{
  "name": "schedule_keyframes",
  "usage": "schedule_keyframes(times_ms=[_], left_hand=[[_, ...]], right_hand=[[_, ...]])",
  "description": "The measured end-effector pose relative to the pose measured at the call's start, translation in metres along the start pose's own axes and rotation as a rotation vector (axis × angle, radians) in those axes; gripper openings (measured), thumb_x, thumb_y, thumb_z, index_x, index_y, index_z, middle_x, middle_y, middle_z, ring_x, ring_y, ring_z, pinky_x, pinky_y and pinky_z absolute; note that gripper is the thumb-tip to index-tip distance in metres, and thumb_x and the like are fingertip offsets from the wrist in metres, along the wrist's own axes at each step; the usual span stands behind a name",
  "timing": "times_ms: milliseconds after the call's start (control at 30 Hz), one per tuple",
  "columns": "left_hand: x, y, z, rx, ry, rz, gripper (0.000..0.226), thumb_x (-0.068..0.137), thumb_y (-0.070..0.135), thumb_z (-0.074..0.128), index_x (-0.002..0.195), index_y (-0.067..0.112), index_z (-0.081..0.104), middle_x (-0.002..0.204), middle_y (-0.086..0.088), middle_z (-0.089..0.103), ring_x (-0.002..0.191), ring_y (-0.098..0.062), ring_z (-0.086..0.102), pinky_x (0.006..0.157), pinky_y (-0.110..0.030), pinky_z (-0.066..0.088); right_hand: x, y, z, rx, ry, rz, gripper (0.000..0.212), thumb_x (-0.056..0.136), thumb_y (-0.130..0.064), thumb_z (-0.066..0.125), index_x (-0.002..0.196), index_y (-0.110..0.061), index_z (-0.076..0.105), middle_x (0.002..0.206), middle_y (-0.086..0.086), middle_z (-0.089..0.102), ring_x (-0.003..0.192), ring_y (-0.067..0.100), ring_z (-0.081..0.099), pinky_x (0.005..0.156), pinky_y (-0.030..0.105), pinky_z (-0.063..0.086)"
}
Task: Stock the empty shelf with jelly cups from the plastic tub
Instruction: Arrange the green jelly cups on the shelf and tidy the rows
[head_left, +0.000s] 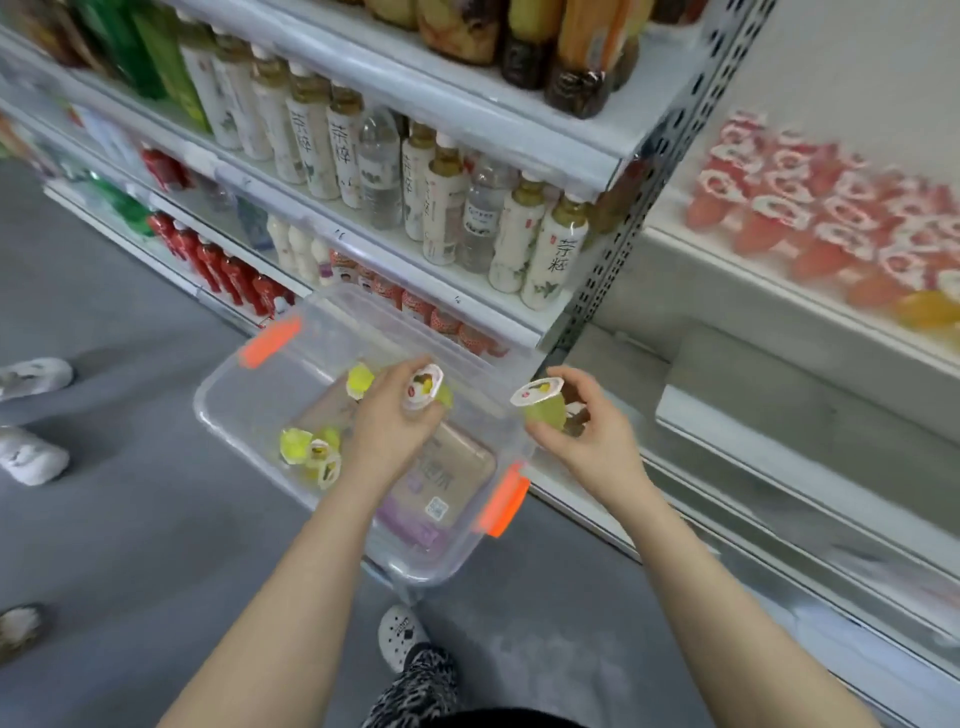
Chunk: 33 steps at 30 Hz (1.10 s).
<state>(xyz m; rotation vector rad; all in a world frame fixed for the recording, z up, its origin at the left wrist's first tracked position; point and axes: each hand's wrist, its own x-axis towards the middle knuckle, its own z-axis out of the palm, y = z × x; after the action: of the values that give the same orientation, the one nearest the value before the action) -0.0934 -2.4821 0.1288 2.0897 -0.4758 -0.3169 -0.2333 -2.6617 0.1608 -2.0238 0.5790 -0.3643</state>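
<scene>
Two cups are being held at once, likely to halve the trips. The left grip (395, 421) is pinching a yellow cup (426, 387) above the tub (228, 410). The right grip (592, 436) is curling round a second cup (543, 405) just past the rim, toward the shelf (691, 244). Loose cups (306, 452) are lying in the tub, and red cups (779, 208) are sitting on the shelf.

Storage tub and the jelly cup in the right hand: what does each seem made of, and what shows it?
Storage tub: probably clear glossy plastic; floor shows through its walls. Jelly cup: seemingly thin translucent plastic, yellow-green jelly visible inside; white printed lid looks like sealed film.
</scene>
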Motion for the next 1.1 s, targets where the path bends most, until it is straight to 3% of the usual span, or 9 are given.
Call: schedule_keyframes(times_ms=[100, 200, 367, 533, 767, 1000, 1100], left_hand=[[-0.025, 0.036, 0.027, -0.062, 0.032, 0.102, 0.053, 0.077, 0.024, 0.064, 0.129, 0.028, 0.055, 0.124, 0.003, 0.057, 0.112, -0.011, 0.054, 0.099, -0.028, 0.041], [-0.054, 0.08, 0.064, -0.158, 0.029, 0.126, 0.048, 0.078, 0.031, 0.071, 0.115, 0.051, 0.048, 0.112, 0.022, 0.061, 0.101, -0.005, 0.06, 0.092, -0.034, 0.05], [-0.109, 0.166, 0.154, -0.249, -0.041, 0.185, 0.052, 0.076, 0.025, 0.08, 0.119, 0.034, 0.054, 0.107, 0.014, 0.066, 0.093, 0.001, 0.062, 0.084, -0.02, 0.05], [-0.172, 0.252, 0.255, -0.283, -0.213, 0.316, 0.05, 0.073, 0.026, 0.082, 0.116, 0.031, 0.058, 0.103, 0.016, 0.067, 0.09, 0.003, 0.062, 0.078, -0.011, 0.047], [-0.25, 0.343, 0.375, -0.347, -0.464, 0.406, 0.041, 0.071, 0.023, 0.083, 0.101, 0.039, 0.059, 0.095, 0.017, 0.069, 0.085, -0.004, 0.065, 0.08, -0.025, 0.054], [-0.289, 0.403, 0.448, -0.348, -0.611, 0.49, 0.04, 0.073, 0.028, 0.082, 0.107, 0.032, 0.062, 0.096, 0.015, 0.069, 0.086, -0.005, 0.063, 0.076, -0.021, 0.052], [-0.297, 0.429, 0.479, -0.37, -0.638, 0.505, 0.039, 0.073, 0.026, 0.082, 0.106, 0.03, 0.063, 0.094, 0.016, 0.069, 0.082, -0.003, 0.062, 0.072, -0.016, 0.049]], right_hand=[[-0.03, 0.005, -0.051, 0.057, 0.082, -0.009, 0.051, 0.078, -0.011, 0.077, 0.121, -0.029, 0.057, 0.101, -0.013, 0.065, 0.086, -0.001, 0.056, 0.072, 0.009, 0.04], [-0.067, 0.02, -0.11, 0.096, 0.175, 0.004, 0.043, 0.08, -0.015, 0.074, 0.112, -0.036, 0.057, 0.097, -0.015, 0.066, 0.081, 0.007, 0.058, 0.073, 0.021, 0.047], [-0.143, 0.062, -0.224, 0.105, 0.359, 0.075, 0.032, 0.079, -0.021, 0.074, 0.101, -0.035, 0.056, 0.093, -0.018, 0.065, 0.069, 0.004, 0.054, 0.067, 0.022, 0.047], [-0.224, 0.102, -0.33, 0.021, 0.582, 0.115, 0.03, 0.079, -0.027, 0.076, 0.098, -0.033, 0.055, 0.099, -0.021, 0.065, 0.079, 0.002, 0.055, 0.071, 0.025, 0.047], [-0.337, 0.145, -0.437, -0.076, 0.849, 0.218, 0.034, 0.078, -0.025, 0.079, 0.101, -0.031, 0.055, 0.094, -0.015, 0.066, 0.074, -0.002, 0.056, 0.062, 0.011, 0.041], [-0.388, 0.184, -0.504, -0.07, 1.049, 0.278, 0.034, 0.075, -0.026, 0.081, 0.098, -0.034, 0.056, 0.095, -0.014, 0.066, 0.069, 0.01, 0.055, 0.066, 0.026, 0.046], [-0.396, 0.197, -0.535, -0.082, 1.081, 0.269, 0.034, 0.076, -0.025, 0.081, 0.096, -0.035, 0.056, 0.093, -0.016, 0.066, 0.076, 0.013, 0.06, 0.067, 0.026, 0.046]])
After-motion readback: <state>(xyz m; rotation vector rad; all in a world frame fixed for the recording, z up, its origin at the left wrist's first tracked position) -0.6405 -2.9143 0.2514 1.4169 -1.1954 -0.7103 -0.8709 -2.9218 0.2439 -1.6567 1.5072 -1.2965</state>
